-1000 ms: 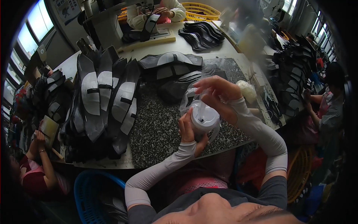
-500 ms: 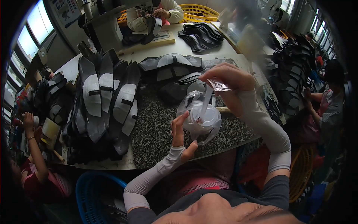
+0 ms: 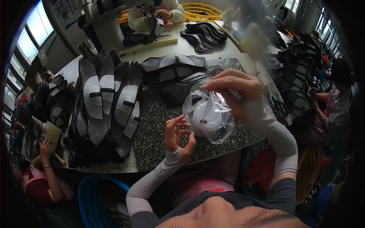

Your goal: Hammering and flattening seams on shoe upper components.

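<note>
A round white tub or cup (image 3: 200,118) stands in a clear plastic bag (image 3: 218,133) on the dark speckled slab (image 3: 152,140). Over it, my right hand (image 3: 241,88) is closed in a pinch on a shiny clear plastic wrapper (image 3: 219,102) that hangs down in front of the tub. A pale, narrow strip slants down from the wrapper onto the tub; its kind I cannot make out. Beside the tub on the left, my left hand (image 3: 178,137) is open, thumb and fingers curved apart, with nothing visible between them. Its fingertips are near the bag's edge.
Tall stacks of black cut pieces with grey patches (image 3: 102,102) cover the table's left side. More black pieces (image 3: 173,64) lie behind the tub. A co-worker's hands (image 3: 162,14) are at a sewing machine opposite. A blue basket (image 3: 89,201) stands below the front edge.
My left hand has drawn away from the tub, leftward, its fingers curling. My right hand has lowered slightly, and the shiny wrapper now hangs longer below it. At far left, a co-worker's hand has moved down.
</note>
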`<state>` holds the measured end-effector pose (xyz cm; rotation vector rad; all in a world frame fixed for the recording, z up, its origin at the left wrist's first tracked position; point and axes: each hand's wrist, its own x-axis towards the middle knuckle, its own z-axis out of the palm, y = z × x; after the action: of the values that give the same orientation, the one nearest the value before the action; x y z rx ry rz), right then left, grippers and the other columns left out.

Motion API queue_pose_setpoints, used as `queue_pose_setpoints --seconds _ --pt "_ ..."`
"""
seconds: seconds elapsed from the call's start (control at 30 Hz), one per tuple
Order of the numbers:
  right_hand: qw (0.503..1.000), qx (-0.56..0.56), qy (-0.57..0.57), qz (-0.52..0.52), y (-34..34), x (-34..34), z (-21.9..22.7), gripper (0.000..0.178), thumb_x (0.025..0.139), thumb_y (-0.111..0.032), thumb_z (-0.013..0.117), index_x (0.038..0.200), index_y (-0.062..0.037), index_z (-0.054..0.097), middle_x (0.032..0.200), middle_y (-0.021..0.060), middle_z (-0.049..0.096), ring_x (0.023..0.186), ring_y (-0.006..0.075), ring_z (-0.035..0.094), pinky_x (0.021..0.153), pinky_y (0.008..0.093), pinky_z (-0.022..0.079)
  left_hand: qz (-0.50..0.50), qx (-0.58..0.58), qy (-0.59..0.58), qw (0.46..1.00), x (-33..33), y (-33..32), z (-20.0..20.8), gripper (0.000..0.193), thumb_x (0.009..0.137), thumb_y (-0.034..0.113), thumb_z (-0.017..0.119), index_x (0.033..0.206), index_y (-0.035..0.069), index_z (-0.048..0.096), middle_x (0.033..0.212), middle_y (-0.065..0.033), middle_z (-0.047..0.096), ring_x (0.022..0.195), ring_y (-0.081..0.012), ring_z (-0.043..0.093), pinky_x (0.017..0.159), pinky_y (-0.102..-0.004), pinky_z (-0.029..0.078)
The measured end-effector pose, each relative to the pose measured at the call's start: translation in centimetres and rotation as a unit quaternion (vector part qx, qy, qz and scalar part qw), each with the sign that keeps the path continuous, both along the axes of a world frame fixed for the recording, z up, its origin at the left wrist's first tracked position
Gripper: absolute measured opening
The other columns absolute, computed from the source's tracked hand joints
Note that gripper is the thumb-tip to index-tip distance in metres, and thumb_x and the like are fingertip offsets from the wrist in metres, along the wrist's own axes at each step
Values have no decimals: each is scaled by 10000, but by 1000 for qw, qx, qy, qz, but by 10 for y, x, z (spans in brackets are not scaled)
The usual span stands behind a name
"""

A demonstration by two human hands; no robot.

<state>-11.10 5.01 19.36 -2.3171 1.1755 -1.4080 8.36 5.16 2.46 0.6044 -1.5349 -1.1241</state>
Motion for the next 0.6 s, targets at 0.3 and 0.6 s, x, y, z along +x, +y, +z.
queue_pose_setpoints --seconds 0.3,0.6 --pt "996 92 -13 -7 -1 -7 -30 262 790 123 632 976 -37 724 880 96 691 803 166 679 697 268 536 45 80 -131 987 13 -30 -5 696 742 1 622 1395 50 386 1160 -76 481 1000 -153 507 809 -274 463" --pt "1000 -21 2 6 -4 -10 -35 323 752 106 666 1009 -75 741 999 72 664 826 168 656 697 270 523 -106 -14 -123 987 3 -39 17 619 725 31 693 1317 103 529 1047 -52 499 891 -146 531 762 -271 462"
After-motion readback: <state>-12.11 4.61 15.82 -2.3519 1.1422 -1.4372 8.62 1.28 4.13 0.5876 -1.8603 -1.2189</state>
